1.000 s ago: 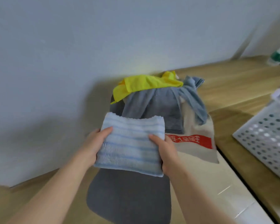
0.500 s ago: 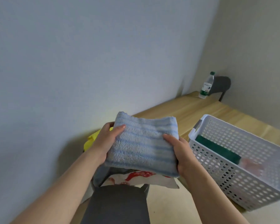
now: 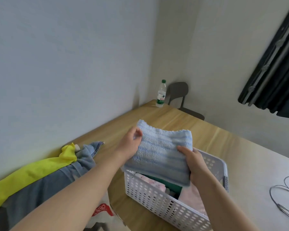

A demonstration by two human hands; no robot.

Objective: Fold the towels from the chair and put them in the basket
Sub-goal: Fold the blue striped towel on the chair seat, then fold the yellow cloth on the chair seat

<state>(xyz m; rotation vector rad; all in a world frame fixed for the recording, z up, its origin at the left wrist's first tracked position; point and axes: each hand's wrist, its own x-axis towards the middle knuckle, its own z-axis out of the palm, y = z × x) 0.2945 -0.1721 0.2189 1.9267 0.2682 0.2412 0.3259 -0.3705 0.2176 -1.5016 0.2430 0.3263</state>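
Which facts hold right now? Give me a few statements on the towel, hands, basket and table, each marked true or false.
1. The left hand and the right hand both hold the blue striped towel over the basket. True.
2. The basket is empty. False: a green towel and pink cloths already lie in it.
3. A water bottle stands upright on the table near the far corner. True.
4. The yellow cloth lies in the basket. False: it lies outside it, off to the left, with grey towels.
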